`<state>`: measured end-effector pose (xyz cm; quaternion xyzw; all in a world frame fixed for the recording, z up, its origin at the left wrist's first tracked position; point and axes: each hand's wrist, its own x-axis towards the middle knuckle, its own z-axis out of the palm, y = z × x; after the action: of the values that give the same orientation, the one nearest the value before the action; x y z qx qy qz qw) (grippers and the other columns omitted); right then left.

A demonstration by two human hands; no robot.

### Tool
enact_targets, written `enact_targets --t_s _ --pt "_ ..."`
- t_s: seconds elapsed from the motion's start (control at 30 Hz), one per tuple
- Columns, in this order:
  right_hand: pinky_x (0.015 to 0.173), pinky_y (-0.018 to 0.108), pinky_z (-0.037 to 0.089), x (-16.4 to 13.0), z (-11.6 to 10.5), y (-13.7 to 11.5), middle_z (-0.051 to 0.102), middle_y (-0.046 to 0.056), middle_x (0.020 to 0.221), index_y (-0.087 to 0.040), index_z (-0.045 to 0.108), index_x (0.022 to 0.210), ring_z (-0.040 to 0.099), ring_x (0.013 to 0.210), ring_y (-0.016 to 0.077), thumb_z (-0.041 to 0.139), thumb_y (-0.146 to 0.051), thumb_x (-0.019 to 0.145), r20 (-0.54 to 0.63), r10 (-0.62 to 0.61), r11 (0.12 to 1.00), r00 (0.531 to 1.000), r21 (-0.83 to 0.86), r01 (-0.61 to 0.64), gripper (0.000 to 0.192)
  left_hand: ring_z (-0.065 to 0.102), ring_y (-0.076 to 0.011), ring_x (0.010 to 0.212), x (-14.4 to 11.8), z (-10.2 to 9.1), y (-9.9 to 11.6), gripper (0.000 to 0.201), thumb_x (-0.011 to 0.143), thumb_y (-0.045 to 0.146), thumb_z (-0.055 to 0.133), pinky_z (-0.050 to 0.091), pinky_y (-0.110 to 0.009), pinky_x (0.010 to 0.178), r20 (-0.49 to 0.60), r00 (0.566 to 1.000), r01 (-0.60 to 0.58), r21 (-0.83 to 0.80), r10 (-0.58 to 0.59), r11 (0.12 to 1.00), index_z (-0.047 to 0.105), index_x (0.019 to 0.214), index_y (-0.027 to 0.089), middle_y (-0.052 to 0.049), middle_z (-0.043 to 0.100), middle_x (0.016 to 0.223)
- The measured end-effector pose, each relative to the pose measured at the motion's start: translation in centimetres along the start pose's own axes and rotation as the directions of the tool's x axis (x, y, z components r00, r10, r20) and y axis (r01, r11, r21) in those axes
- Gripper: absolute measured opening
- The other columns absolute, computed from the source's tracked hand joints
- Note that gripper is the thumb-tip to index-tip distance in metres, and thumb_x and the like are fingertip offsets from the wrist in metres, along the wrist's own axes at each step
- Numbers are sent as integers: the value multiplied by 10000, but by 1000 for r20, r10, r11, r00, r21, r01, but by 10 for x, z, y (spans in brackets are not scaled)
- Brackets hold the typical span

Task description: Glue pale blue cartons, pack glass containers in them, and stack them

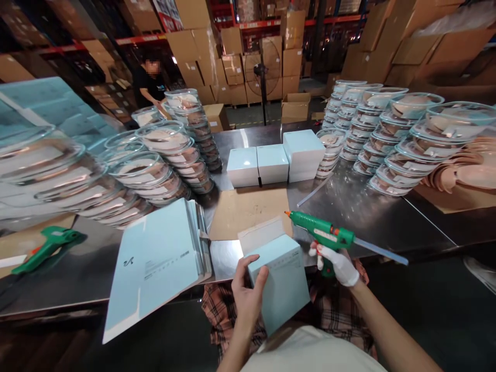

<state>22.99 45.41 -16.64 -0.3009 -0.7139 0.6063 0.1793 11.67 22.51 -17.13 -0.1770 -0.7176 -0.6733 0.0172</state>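
Note:
In the lower middle of the head view, my left hand grips a light-blue carton by its upper left edge, thumb on the near face. The carton leans at the table's front edge, and its pale flap stands open on the far side. My right hand, in a white glove, is wrapped round the handle of a green glue gun. The gun's orange nozzle points left, above the flap and apart from it. A clear glue stick juts from its rear.
Flattened blue cartons lie to the left, beside another green glue gun. Three closed blue cartons stand behind a cardboard sheet. Stacked clear round containers line both sides. A person stands at the back left.

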Motion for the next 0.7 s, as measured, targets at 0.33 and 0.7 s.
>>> enact_targets --t_s 0.33,0.7 --pt "582 282 533 50 0 -36 670 41 576 -198 673 659 679 623 225 790 -515 784 -5 111 974 994 -200 -110 361 679 -246 929 6 -15 6 387 813 588 789 532 -326 838 -97 995 -30 -40 26 999 755 958 231 -42 723 949" --pt "757 343 591 38 31 -72 785 83 927 -127 792 976 721 810 230 891 -605 656 388 -68 983 919 184 -5 584 685 -291 1066 15 -6 12 467 791 638 781 542 -351 866 174 974 178 -172 -147 969 682 1017 241 -97 715 1137"
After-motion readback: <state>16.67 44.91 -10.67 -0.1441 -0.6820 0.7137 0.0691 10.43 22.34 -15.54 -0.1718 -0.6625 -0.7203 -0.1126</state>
